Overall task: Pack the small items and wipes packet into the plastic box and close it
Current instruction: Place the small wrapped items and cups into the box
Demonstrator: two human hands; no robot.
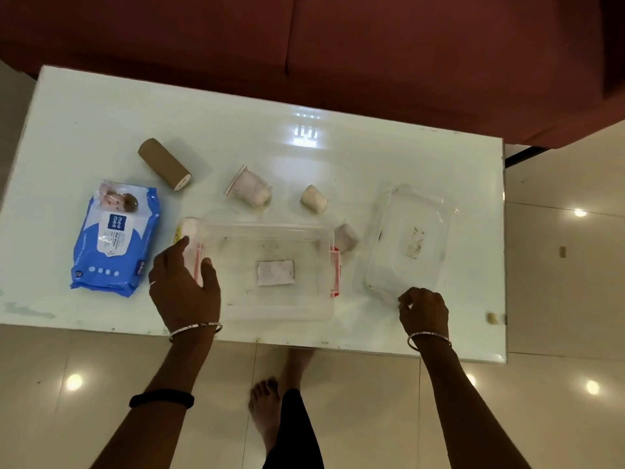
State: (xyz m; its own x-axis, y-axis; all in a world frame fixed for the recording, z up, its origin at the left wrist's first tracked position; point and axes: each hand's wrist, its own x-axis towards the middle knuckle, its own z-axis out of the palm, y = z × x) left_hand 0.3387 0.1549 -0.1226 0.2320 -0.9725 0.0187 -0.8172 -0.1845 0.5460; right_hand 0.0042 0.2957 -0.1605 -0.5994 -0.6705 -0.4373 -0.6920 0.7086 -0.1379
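Note:
The clear plastic box (314,299) stands open near the table's front edge, with a small pale label on its bottom and a red latch (334,272) on its right side. My left hand (184,289) grips the box's left end. The clear lid (409,242) lies to the right, and my right hand (422,313) pinches its near corner. A blue wipes packet (115,238) lies at the left. A brown roll (164,167), a white pouch (250,189), a cream wedge (314,199), a small pale piece (346,236) and a pale packet (192,231) lie around the box.
The white glass table (84,106) stands in front of a dark red sofa (372,55). A small cream object (492,318) sits at the table's front right edge. My bare foot (267,411) is on the glossy tiled floor below the table.

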